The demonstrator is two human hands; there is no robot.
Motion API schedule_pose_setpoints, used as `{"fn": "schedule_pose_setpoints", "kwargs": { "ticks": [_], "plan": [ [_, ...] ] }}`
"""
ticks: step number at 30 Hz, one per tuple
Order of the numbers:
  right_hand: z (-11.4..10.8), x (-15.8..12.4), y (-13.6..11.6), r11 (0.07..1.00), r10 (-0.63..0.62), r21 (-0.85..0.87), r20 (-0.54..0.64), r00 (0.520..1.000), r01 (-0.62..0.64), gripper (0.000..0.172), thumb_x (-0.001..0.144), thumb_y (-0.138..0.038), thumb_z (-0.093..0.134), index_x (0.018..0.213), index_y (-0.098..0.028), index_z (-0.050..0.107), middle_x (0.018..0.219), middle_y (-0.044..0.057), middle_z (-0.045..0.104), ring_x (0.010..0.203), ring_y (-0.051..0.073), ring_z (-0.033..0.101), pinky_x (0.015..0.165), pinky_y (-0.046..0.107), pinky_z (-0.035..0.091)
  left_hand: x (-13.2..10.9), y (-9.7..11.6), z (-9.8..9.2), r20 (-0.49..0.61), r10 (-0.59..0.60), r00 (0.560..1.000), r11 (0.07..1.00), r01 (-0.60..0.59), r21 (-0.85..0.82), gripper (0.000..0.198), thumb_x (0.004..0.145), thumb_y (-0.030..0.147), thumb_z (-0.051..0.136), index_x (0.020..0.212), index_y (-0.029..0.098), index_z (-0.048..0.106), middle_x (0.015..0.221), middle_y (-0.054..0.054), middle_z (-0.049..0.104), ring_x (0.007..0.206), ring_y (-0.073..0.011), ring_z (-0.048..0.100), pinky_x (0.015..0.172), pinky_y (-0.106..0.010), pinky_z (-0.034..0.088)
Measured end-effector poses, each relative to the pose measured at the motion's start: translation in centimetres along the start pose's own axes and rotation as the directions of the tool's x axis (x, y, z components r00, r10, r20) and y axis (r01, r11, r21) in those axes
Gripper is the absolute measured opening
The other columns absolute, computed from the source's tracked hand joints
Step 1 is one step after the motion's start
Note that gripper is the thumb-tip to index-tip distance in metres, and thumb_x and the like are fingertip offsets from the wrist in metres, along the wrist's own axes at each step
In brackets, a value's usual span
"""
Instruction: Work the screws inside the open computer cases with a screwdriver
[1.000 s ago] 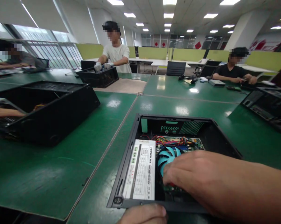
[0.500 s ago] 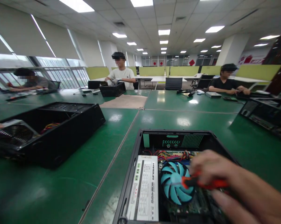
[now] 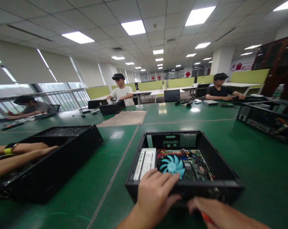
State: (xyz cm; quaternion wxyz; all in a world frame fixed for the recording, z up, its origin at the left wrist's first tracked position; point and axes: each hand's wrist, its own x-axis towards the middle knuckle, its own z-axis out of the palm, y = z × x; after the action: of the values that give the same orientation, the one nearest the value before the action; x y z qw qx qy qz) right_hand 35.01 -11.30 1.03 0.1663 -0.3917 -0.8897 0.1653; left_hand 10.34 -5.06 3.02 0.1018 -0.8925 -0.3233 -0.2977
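In front of me an open black computer case (image 3: 220,156) lies on the green table. Inside it are a white-labelled power supply (image 3: 147,160), a fan with light blue blades (image 3: 172,165), coloured wires and a circuit board (image 3: 202,170). My left hand (image 3: 155,190) is closed over the near wall of the case, fingers hooked inside by the power supply and fan. Low at the near side, my right hand (image 3: 212,211) is wrapped round a screwdriver (image 3: 206,218); only part of its orange-red handle shows, and the tip is hidden.
Another black case (image 3: 69,159) lies to the left, with a co-worker's two hands (image 3: 42,149) reaching into it. At right sits an open case (image 3: 268,122). Brown cardboard (image 3: 125,118) lies across the table, and several people work around it.
My right hand has drawn back from above the fan to the near side, screwdriver still held. My left hand has come onto the near wall. The co-worker's hands have reached into the left case.
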Motion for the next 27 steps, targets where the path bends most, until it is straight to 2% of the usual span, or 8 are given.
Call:
{"fn": "schedule_pose_setpoints", "kwargs": {
  "ticks": [1,3,6,7,11,16,21,27],
  "plan": [
    [0.2,1.7,1.5,0.998,0.063,0.021,-0.013,0.998,-0.063,0.030,0.094,-0.017,0.054,0.123,-0.018,0.056,0.118,0.008,0.063,0.103,0.021,0.063,0.089,0.041,0.053,2.1,-1.5,1.1,0.077,-0.038,0.996,0.999,0.041,-0.036,0.051,0.080,0.049,0.074,0.125,0.030,0.061,0.106,0.002,0.073,0.088,-0.0238,0.068,0.088,-0.045,0.051],
    [0.8,5.1,4.2,0.965,0.261,0.019,-0.095,0.961,-0.261,0.046,0.083,0.000,0.046,0.124,-0.018,0.056,0.122,0.008,0.063,0.116,0.019,0.058,0.102,0.034,0.044,5.6,-3.8,3.7,0.096,-0.079,0.992,0.994,0.085,-0.066,0.045,0.090,0.037,0.066,0.132,0.027,0.056,0.130,-0.004,0.064,0.118,-0.0278,0.059,0.107,-0.049,0.037],
    [2.6,8.7,6.3,0.923,0.369,-0.050,-0.166,0.915,-0.381,0.050,0.080,0.002,0.037,0.126,-0.007,0.055,0.127,0.018,0.059,0.123,0.025,0.052,0.105,0.038,0.038,7.6,-5.1,7.9,0.074,-0.184,0.980,0.974,0.192,-0.116,0.043,0.098,0.018,0.044,0.141,0.017,0.045,0.148,-0.013,0.045,0.139,-0.0275,0.037,0.118,-0.052,0.021],
    [3.3,9.3,6.4,0.916,0.378,-0.076,-0.168,0.910,-0.395,0.047,0.082,0.001,0.036,0.123,-0.007,0.058,0.123,0.018,0.061,0.120,0.027,0.053,0.104,0.040,0.039,7.2,-5.1,9.1,0.085,-0.207,0.975,0.966,0.218,-0.142,0.045,0.096,0.016,0.044,0.141,0.014,0.044,0.149,-0.016,0.043,0.140,-0.0280,0.037,0.118,-0.051,0.022],
    [5.8,9.5,5.6,0.908,0.362,-0.156,-0.173,0.916,-0.388,0.035,0.083,-0.006,0.042,0.108,-0.015,0.065,0.114,0.013,0.066,0.112,0.027,0.055,0.099,0.038,0.039,3.8,-4.5,12.7,0.221,-0.147,0.964,0.930,0.211,-0.300,0.051,0.088,0.006,0.049,0.137,0.020,0.048,0.137,-0.008,0.056,0.118,-0.0185,0.058,0.102,-0.034,0.047],
    [6.1,9.1,6.1,0.881,0.415,-0.150,-0.214,0.884,-0.449,0.052,0.078,-0.009,0.047,0.128,-0.015,0.054,0.122,0.013,0.063,0.112,0.026,0.057,0.095,0.034,0.041,2.4,-5.6,13.9,0.279,-0.144,0.949,0.884,0.250,-0.395,0.032,0.092,0.021,0.060,0.124,0.015,0.056,0.132,-0.012,0.056,0.120,-0.0260,0.054,0.101,-0.048,0.047],
    [5.8,9.3,7.0,0.885,0.422,-0.127,-0.184,0.888,-0.447,0.054,0.076,-0.011,0.049,0.129,-0.015,0.054,0.121,0.013,0.065,0.110,0.025,0.062,0.094,0.032,0.043,3.0,-5.7,14.2,0.332,-0.115,0.936,0.889,0.246,-0.387,0.022,0.092,0.025,0.063,0.112,0.016,0.063,0.124,-0.010,0.059,0.115,-0.0255,0.056,0.099,-0.049,0.046],
    [5.7,9.2,7.0,0.891,0.415,-0.126,-0.165,0.894,-0.437,0.050,0.077,-0.013,0.050,0.127,-0.016,0.056,0.119,0.013,0.066,0.110,0.026,0.062,0.094,0.033,0.044,3.1,-5.0,14.1,0.310,-0.107,0.945,0.914,0.216,-0.344,0.019,0.091,0.020,0.062,0.110,0.016,0.064,0.121,-0.008,0.061,0.112,-0.0240,0.058,0.096,-0.046,0.049]
  ]
}}
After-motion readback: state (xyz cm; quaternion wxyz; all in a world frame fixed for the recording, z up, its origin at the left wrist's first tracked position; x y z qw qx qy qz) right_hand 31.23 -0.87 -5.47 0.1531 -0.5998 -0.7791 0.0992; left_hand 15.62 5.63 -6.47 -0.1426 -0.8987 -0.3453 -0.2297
